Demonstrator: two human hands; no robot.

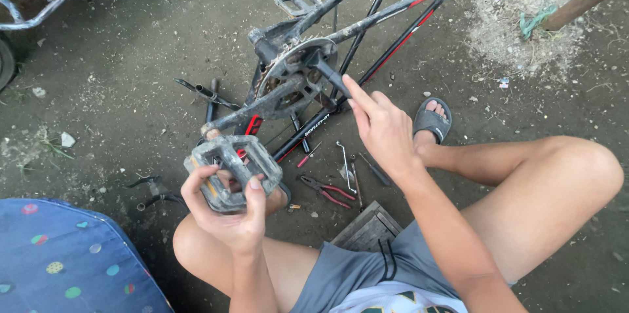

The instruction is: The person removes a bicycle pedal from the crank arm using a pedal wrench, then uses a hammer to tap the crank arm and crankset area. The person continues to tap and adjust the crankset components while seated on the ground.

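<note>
A grey bicycle pedal (233,170) is gripped in the left hand (226,211), fingers curled around its frame, just below the crank arm (262,104) of the upturned bicycle frame (367,21). The right hand (383,131) is held open and empty, its forefinger stretched out to the second crank arm (327,70) by the chainring (295,80). Red-handled pliers (327,190), a wrench (345,165) and screwdrivers (375,170) are strewn on the ground below the frame, between the hands
</note>
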